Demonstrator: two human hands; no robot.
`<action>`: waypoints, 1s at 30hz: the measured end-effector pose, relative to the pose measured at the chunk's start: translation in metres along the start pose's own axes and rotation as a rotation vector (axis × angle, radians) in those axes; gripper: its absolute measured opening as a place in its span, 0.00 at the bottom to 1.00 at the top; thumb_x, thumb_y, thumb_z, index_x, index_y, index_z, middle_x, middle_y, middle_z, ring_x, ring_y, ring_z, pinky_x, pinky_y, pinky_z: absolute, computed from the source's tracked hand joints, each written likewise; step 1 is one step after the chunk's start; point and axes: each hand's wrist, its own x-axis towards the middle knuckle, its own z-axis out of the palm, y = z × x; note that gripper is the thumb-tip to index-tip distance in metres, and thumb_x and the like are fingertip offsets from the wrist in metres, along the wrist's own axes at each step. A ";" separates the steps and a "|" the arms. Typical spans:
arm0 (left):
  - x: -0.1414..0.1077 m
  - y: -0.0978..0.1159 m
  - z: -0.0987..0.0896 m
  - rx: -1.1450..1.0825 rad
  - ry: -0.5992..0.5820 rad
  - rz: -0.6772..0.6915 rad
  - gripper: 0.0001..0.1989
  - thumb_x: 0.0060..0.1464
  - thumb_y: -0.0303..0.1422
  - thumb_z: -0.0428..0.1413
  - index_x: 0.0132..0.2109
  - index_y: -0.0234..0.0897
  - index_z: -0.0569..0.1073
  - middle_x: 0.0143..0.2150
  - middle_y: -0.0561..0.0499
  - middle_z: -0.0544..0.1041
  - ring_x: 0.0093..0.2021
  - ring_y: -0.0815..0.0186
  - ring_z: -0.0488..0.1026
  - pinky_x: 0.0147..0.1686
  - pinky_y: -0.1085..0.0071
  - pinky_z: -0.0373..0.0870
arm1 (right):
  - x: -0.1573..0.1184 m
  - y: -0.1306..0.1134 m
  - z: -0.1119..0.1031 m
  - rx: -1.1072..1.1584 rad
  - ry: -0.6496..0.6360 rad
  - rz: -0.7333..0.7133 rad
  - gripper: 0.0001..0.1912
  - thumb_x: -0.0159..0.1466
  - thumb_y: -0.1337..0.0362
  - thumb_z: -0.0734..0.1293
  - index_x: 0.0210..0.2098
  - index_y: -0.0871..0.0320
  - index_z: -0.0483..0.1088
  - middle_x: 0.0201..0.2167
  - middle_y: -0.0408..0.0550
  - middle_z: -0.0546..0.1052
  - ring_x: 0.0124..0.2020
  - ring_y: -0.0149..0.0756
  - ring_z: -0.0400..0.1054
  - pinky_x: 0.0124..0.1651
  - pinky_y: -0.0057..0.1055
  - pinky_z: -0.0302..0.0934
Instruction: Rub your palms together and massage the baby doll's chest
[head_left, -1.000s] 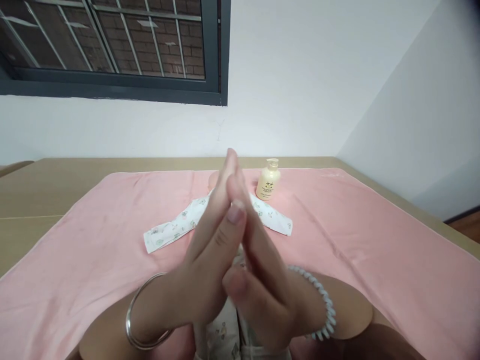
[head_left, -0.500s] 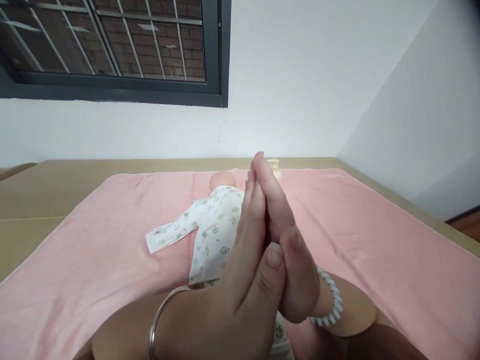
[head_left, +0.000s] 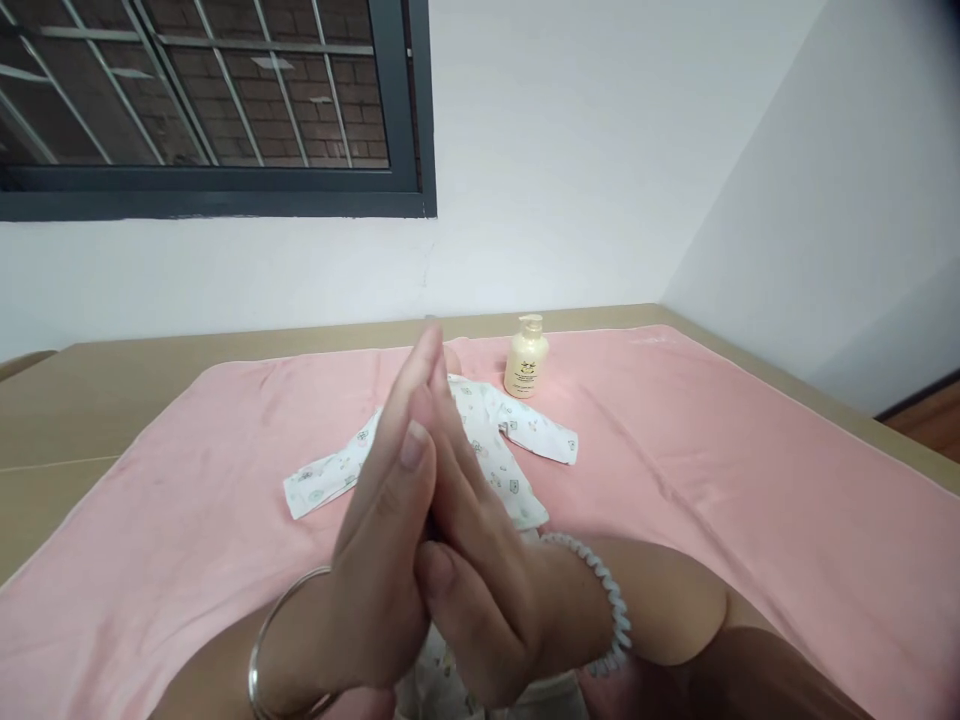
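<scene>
My left hand (head_left: pixel 371 570), with a silver bangle at its wrist, presses palm to palm against my right hand (head_left: pixel 487 570), which has a pale coiled band at the wrist. The fingers of both are stretched out and point away from me; no object shows between the palms. Beneath and beyond them lies a baby-sized, doll-like figure in a white printed long-sleeved top (head_left: pixel 517 490), arms spread to the sides. Its head is mostly hidden behind my fingertips. White printed cloth (head_left: pixel 439 675) also shows below my wrists.
A cream pump bottle (head_left: pixel 527 362) stands upright beyond the figure's right-hand sleeve. Pink cloth (head_left: pixel 712 440) covers much of the tan padded surface (head_left: pixel 67 400). White walls (head_left: pixel 600 150) rise behind and at the right, with a barred window (head_left: pixel 225 100) at upper left.
My joined hands have shifted left and rocked over, so the right hand's thumb now shows lower in front. The bottle and the figure's other sleeve have come into sight.
</scene>
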 end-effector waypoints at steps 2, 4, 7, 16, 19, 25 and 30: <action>0.007 0.002 -0.002 -0.032 0.001 -0.007 0.25 0.69 0.46 0.36 0.70 0.60 0.56 0.74 0.67 0.54 0.77 0.59 0.39 0.77 0.53 0.43 | 0.006 0.003 -0.003 -0.005 -0.053 -0.137 0.59 0.65 0.56 0.65 0.66 0.41 0.06 0.71 0.31 0.14 0.73 0.52 0.13 0.76 0.59 0.25; 0.011 -0.002 -0.002 -0.046 0.027 -0.007 0.25 0.69 0.46 0.36 0.70 0.59 0.56 0.74 0.67 0.53 0.77 0.60 0.39 0.77 0.56 0.44 | 0.011 0.004 -0.007 -0.009 -0.078 -0.139 0.57 0.67 0.58 0.64 0.67 0.42 0.06 0.70 0.33 0.12 0.72 0.50 0.12 0.76 0.57 0.26; 0.010 -0.013 0.003 -0.047 0.063 0.010 0.25 0.70 0.44 0.35 0.71 0.59 0.52 0.76 0.67 0.49 0.77 0.63 0.36 0.77 0.58 0.43 | 0.012 0.002 -0.009 0.010 -0.042 -0.101 0.47 0.71 0.59 0.58 0.69 0.43 0.11 0.71 0.34 0.15 0.73 0.46 0.12 0.77 0.55 0.27; 0.004 -0.028 0.018 -0.010 -0.048 -0.065 0.28 0.67 0.51 0.38 0.72 0.60 0.50 0.76 0.65 0.48 0.77 0.60 0.36 0.75 0.57 0.48 | 0.018 0.014 -0.016 0.071 0.158 0.292 0.33 0.75 0.50 0.47 0.75 0.52 0.34 0.75 0.42 0.38 0.76 0.39 0.26 0.77 0.49 0.33; 0.017 -0.042 0.011 0.046 -0.014 -0.187 0.31 0.66 0.52 0.41 0.72 0.56 0.49 0.77 0.58 0.46 0.77 0.57 0.38 0.75 0.53 0.46 | 0.022 0.017 -0.031 0.101 0.217 0.394 0.34 0.73 0.50 0.53 0.74 0.49 0.38 0.75 0.39 0.39 0.76 0.39 0.31 0.77 0.50 0.36; 0.062 -0.120 -0.016 0.251 0.231 -0.329 0.28 0.65 0.40 0.47 0.69 0.38 0.59 0.74 0.43 0.56 0.74 0.55 0.54 0.73 0.55 0.52 | 0.021 0.052 -0.031 0.035 0.232 0.390 0.36 0.70 0.54 0.60 0.74 0.49 0.45 0.74 0.42 0.47 0.76 0.40 0.39 0.76 0.49 0.42; 0.072 -0.175 -0.031 0.429 0.249 -0.311 0.22 0.61 0.33 0.48 0.60 0.32 0.70 0.62 0.37 0.73 0.64 0.53 0.69 0.67 0.53 0.62 | 0.014 0.112 0.012 -0.304 -0.131 0.542 0.31 0.69 0.65 0.53 0.70 0.66 0.56 0.71 0.58 0.54 0.74 0.44 0.47 0.76 0.48 0.42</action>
